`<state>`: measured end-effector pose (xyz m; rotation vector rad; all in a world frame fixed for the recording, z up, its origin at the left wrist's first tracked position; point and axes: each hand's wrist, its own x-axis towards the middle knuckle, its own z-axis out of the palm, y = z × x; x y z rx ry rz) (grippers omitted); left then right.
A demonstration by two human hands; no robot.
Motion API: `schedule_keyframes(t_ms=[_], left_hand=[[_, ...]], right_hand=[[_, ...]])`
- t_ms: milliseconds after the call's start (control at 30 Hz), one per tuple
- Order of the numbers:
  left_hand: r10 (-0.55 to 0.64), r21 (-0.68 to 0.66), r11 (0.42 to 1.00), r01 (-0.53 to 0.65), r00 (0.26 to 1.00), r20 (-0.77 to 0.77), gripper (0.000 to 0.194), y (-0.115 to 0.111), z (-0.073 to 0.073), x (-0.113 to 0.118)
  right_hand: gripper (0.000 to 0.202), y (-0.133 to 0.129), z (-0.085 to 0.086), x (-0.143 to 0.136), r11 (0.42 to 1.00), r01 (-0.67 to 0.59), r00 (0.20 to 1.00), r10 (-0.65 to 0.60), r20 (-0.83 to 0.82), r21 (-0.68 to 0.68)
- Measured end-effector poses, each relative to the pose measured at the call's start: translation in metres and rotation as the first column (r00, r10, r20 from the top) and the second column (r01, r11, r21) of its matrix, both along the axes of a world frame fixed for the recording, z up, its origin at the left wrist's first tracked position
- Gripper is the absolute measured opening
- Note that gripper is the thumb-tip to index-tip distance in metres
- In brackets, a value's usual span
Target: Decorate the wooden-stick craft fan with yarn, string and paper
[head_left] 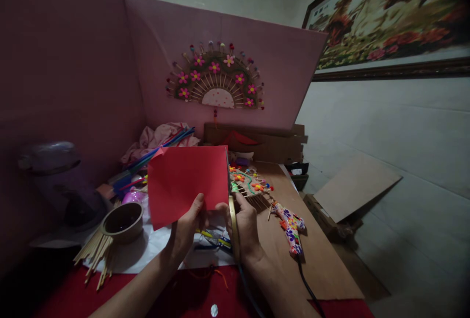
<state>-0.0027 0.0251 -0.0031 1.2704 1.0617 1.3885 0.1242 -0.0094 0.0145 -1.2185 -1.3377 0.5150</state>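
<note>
A red sheet of paper (187, 186) is held up in front of me. My left hand (189, 222) pinches its lower edge, thumb on the near face. My right hand (247, 227) is wrapped round what appear to be scissors (233, 225) with a gold-coloured handle. Their dark blade stands upright along the paper's right edge. Behind the paper's right side lies a decorated stick fan (253, 183) with orange flowers. Pliers (216, 239) with yellow and blue handles rest on a white sheet below the hands.
A bowl (123, 222) and thin wooden sticks (97, 254) are at the left. On the brown board (319, 259) lies a flower-patterned object (293, 227) with a black cable. A flowered fan (216, 78) hangs on the pink panel (282, 73). Cardboard (356, 186) leans at the right.
</note>
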Motion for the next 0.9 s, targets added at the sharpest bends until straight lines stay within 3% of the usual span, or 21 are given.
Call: schedule_keyframes(t_ms=[100,300,900], left_hand=[[-0.033,-0.063,0.997,0.035,0.999,0.034,0.057,-0.0016,0.0035,0.0005],[-0.059,-0.041,0.997,0.058,0.998,-0.020,0.057,-0.0025,-0.0004,0.0002],[-0.084,-0.060,0.995,0.081,0.995,-0.047,0.059,-0.0049,-0.0002,0.0013]], right_hand=[[0.032,0.0017,-0.0012,0.0006,0.999,-0.043,0.998,0.044,-0.036,0.013],[0.049,0.0078,-0.0072,0.0045,0.997,-0.059,0.991,0.065,-0.119,0.050],[0.054,0.0091,-0.0099,0.0080,0.999,0.000,0.992,0.004,-0.127,0.033]])
